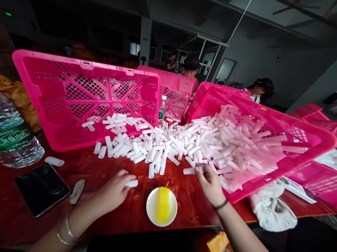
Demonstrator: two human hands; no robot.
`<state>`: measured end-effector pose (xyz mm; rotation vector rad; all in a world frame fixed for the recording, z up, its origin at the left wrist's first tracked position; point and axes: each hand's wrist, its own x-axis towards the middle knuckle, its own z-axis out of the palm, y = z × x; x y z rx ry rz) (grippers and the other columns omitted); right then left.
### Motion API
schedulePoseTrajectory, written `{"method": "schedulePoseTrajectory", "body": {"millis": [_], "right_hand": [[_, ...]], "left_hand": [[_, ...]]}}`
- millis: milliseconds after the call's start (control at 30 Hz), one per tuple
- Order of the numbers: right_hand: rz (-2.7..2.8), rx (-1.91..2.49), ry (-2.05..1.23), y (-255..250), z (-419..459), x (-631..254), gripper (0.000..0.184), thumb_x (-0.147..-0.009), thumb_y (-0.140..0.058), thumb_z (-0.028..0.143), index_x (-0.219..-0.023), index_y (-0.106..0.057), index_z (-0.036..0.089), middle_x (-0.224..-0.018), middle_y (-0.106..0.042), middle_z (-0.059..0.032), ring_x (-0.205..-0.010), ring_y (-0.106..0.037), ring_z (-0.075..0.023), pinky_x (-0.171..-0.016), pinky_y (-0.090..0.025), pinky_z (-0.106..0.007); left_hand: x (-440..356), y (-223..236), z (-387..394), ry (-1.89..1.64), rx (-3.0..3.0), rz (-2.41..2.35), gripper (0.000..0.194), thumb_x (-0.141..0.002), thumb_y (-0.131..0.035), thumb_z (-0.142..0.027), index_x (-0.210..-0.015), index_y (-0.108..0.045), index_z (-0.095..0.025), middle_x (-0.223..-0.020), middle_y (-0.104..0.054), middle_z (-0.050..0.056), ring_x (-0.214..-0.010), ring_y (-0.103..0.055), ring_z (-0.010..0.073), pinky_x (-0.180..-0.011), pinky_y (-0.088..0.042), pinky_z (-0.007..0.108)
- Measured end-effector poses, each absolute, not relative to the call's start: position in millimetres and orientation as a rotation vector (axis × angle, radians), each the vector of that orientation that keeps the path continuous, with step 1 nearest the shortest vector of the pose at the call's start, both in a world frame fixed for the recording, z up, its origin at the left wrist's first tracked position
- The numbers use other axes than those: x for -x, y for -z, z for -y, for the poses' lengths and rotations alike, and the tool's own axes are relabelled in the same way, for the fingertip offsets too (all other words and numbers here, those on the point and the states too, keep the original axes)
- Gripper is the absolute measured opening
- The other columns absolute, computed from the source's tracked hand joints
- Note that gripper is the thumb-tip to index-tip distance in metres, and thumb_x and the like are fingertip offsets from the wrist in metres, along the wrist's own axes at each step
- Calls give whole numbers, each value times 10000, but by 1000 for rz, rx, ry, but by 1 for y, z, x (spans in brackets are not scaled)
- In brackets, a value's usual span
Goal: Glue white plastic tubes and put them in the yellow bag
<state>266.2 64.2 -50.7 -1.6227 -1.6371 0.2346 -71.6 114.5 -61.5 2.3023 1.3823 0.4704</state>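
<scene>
My left hand [115,190] rests on the red table [3,209] with its fingers closed around one short white tube [131,183]. My right hand [210,182] reaches forward and pinches another white tube [193,170] at the near edge of a big pile of white tubes [185,141]. The pile spills from a tilted pink crate [300,156] on the right towards a second tilted pink crate [80,100] on the left. Between my hands stands a small white dish [151,208] holding a yellow block [163,205].
A black phone [41,188] and a water bottle [3,132] lie at the left. A white cloth [270,211] sits under the right crate. More pink crates [332,175] stand right and behind. Two people sit across the table. A small bottle [162,108] stands mid-table.
</scene>
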Motion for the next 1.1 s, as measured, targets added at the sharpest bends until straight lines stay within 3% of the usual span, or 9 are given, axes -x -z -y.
{"method": "schedulePoseTrajectory", "body": {"millis": [100, 167, 300, 400, 467, 600, 800, 967, 1100], "right_hand": [[1488, 1445, -784, 61, -13, -244, 296, -905, -477, 468, -867, -546, 183, -637, -603, -3, -520, -564, -128, -468, -463, -227], [1476, 1327, -923, 67, 6, -226, 251, -876, -555, 425, -941, -573, 183, -750, -659, -38, -637, -633, -153, -557, -530, -254], [1715, 1209, -636, 73, 7, -206, 254, -890, -557, 255, -1137, -599, 213, -1093, -663, -116, -1008, -638, -227, -884, -532, -395], [1923, 1118, -458, 74, -1, -207, 195, -902, -527, 175, -1044, -652, 224, -1048, -663, -108, -998, -633, -220, -864, -539, -382], [1963, 1089, -454, 74, -1, -210, 185, -907, -524, 182, -1031, -655, 224, -1041, -653, -105, -1003, -626, -217, -855, -543, -371], [1882, 1229, -629, 74, 3, -213, 257, -915, -541, 269, -1158, -600, 211, -1049, -662, -108, -969, -647, -221, -854, -550, -380], [1906, 1157, -450, 75, 4, -210, 146, -912, -520, 224, -954, -659, 210, -970, -612, -99, -926, -610, -213, -801, -543, -369], [1769, 1235, -755, 76, 6, -210, 234, -923, -522, 270, -1145, -565, 211, -1005, -658, -93, -915, -649, -206, -806, -558, -368], [1860, 1223, -507, 77, 8, -209, 141, -916, -518, 225, -978, -644, 211, -993, -651, -103, -954, -629, -226, -838, -536, -397]], "left_hand": [[84, 61, -96, -295, -2306, -1506, 408, -796, -387, -41, -1127, -583, -178, -1192, -526, 114, -1144, -532, 259, -999, -420, 439], [78, 57, -87, -351, -2258, -1490, 290, -861, -386, -118, -1077, -568, -180, -1139, -551, 110, -1103, -550, 257, -965, -446, 440], [49, 57, -68, -566, -2112, -1129, 362, -869, -540, -385, -1176, -462, -210, -1258, -524, 112, -1126, -557, 236, -960, -482, 406], [30, 67, -56, -630, -2146, -993, 782, -558, -820, -524, -1175, -463, -201, -1431, -375, 178, -1263, -451, 341, -1003, -448, 488], [22, 73, -51, -666, -2203, -1004, 847, -437, -880, -498, -1132, -500, -196, -1417, -402, 187, -1287, -412, 385, -1029, -405, 544], [16, 76, -50, -686, -2204, -1056, 892, -482, -888, -363, -1247, -452, -213, -1287, -537, 140, -1187, -512, 343, -1009, -426, 519], [18, 81, -52, -713, -2204, -1057, 910, -475, -890, -379, -1256, -449, -227, -1248, -567, 114, -1149, -531, 332, -980, -439, 498], [18, 89, -52, -740, -2190, -1033, 868, -501, -878, -420, -1236, -454, -238, -1289, -543, 111, -1192, -504, 329, -987, -442, 481], [19, 90, -52, -741, -2208, -1034, 884, -507, -881, -408, -1256, -443, -241, -1284, -546, 106, -1179, -514, 320, -980, -454, 469]]}}
